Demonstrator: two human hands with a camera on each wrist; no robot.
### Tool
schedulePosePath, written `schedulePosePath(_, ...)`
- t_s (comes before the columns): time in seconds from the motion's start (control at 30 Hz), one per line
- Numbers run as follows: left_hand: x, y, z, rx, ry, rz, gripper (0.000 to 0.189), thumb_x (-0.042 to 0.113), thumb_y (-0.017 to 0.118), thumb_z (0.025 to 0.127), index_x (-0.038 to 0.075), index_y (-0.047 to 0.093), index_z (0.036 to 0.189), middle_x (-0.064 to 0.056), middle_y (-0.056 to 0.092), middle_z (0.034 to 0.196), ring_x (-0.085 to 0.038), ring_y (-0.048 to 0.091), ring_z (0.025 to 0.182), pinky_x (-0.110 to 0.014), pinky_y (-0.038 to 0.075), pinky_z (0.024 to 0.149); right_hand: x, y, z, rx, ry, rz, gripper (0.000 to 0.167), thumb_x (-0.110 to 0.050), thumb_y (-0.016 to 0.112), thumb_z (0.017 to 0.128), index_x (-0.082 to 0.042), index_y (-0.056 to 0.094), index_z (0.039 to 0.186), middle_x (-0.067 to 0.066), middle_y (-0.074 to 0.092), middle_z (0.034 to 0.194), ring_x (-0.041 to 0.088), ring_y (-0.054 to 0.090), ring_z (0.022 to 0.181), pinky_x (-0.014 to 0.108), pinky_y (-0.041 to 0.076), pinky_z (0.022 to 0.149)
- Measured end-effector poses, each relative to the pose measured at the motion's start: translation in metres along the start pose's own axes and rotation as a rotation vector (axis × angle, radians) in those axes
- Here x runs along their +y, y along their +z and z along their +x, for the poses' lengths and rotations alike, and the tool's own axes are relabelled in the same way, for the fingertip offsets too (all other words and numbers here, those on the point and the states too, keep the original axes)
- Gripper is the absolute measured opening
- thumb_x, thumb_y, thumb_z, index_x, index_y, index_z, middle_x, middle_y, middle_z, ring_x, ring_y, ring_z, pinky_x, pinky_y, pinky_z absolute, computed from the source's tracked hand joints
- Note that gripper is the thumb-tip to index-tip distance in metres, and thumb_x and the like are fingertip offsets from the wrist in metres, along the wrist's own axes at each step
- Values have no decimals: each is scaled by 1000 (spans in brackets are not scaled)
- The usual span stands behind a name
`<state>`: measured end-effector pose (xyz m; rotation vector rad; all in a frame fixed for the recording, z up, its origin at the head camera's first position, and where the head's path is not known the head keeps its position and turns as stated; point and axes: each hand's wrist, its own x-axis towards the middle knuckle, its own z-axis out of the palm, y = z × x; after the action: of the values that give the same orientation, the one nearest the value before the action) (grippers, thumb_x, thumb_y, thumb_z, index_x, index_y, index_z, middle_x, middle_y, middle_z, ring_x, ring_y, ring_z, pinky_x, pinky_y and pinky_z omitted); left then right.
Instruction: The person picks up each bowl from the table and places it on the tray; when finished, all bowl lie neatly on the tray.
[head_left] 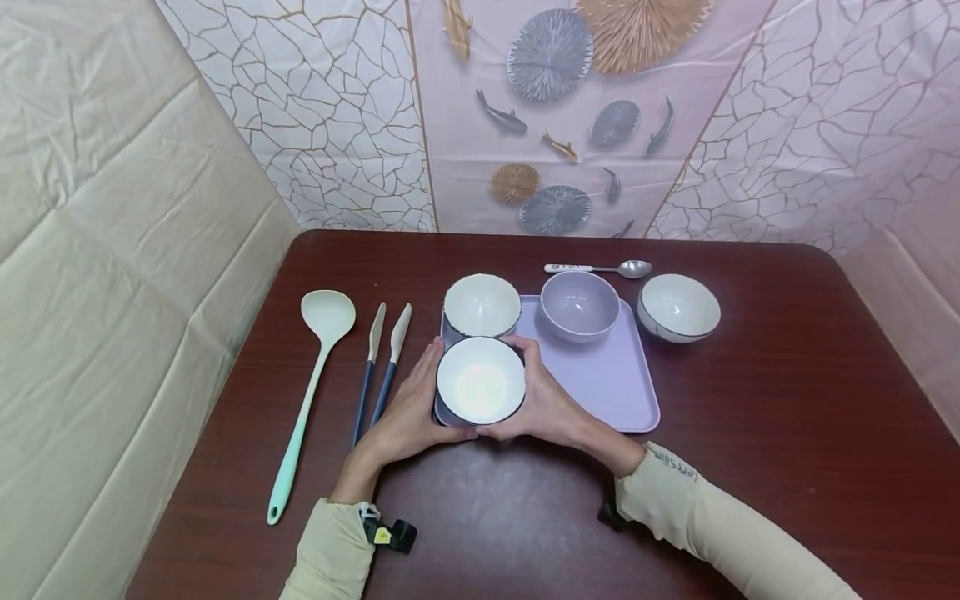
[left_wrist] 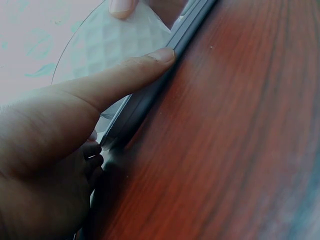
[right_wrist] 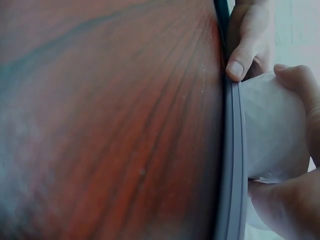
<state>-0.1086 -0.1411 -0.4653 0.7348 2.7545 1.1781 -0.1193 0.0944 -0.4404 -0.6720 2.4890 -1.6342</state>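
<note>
A white bowl (head_left: pixel 481 380) with a thin dark rim stands over the left front part of the lilac tray (head_left: pixel 618 387). My left hand (head_left: pixel 408 417) holds its left side and my right hand (head_left: pixel 546 407) its right side, thumbs toward the near edge. Seen from the left wrist, the bowl's outer wall (left_wrist: pixel 100 45) looks dimpled, and the left thumb (left_wrist: pixel 125 77) lies by the tray edge. The right wrist view also shows the tray rim (right_wrist: pixel 236 165) close below the bowl. Whether the bowl rests fully on the tray is hidden.
Behind it on the tray sit another white bowl (head_left: pixel 482 305) and a lilac bowl (head_left: pixel 580 305). A third white bowl (head_left: pixel 679 308) stands right of the tray, a spoon (head_left: pixel 600 268) beyond it. Two blue-handled knives (head_left: pixel 364 375) and a mint-handled ladle (head_left: pixel 313 392) lie left.
</note>
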Motion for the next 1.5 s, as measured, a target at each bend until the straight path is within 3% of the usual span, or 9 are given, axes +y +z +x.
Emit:
schedulePosePath(0.3,2,1,3,9,29,0,128,40,89,69,-1,4,156,-16,5,162,-30,4,148,-60,20,110,3,-4,0,-28,-7,15,123,-28,99,51,-11,22,144,3,42,140,18,47,124,42,35,104)
schedulePosePath(0.6,3,1,5,13,21,3,130,41,90,68,-1,5,156,-17,5,162,-31,5,148,-60,19,110,0,-10,-2,-41,-82,16,128,-27,99,52,-7,17,148,9,31,148,22,35,134,46,27,109)
schedulePosePath(0.8,5,3,4,6,2,-3,131,43,90,67,-1,5,156,-16,5,162,-30,4,148,-58,18,111,-3,-23,-15,-51,-26,9,119,-26,96,61,-3,19,147,14,34,147,26,33,136,45,26,111)
schedulePosePath(0.93,7,4,3,-5,-12,-2,131,46,89,67,0,4,156,-14,4,163,-29,3,148,-56,17,112,-1,-48,-35,-31,-29,-84,88,-27,88,75,-1,35,141,16,47,139,26,44,131,43,34,108)
schedulePosePath(1.07,7,4,2,-7,-12,-9,132,47,89,67,1,3,156,-14,4,163,-29,4,148,-57,17,112,3,-87,-63,7,-29,-175,51,-22,80,84,-8,56,126,6,63,121,22,60,114,37,43,99)
schedulePosePath(1.17,7,3,2,-4,-7,-12,131,46,89,67,0,4,156,-14,4,163,-30,4,148,-57,18,111,8,-119,-85,63,5,-219,39,-16,79,85,-10,62,121,2,68,113,21,65,105,30,48,92)
schedulePosePath(1.27,7,2,2,0,-12,-13,132,45,89,67,0,4,156,-14,4,163,-30,4,148,-57,17,112,14,-149,-101,117,71,-301,37,-14,77,87,-7,62,119,5,69,109,22,67,98,26,51,85)
schedulePosePath(1.37,6,2,1,3,-18,-17,132,45,90,67,1,4,156,-14,4,163,-30,4,148,-57,17,112,19,-175,-110,132,186,-410,37,-21,75,89,-3,61,119,10,70,105,25,68,93,31,53,80)
schedulePosePath(1.5,6,3,0,0,-23,-25,132,46,89,67,1,4,156,-13,4,163,-29,4,148,-57,17,112,26,-200,-112,104,377,-498,65,-41,73,88,5,50,129,24,65,113,37,63,102,48,49,86)
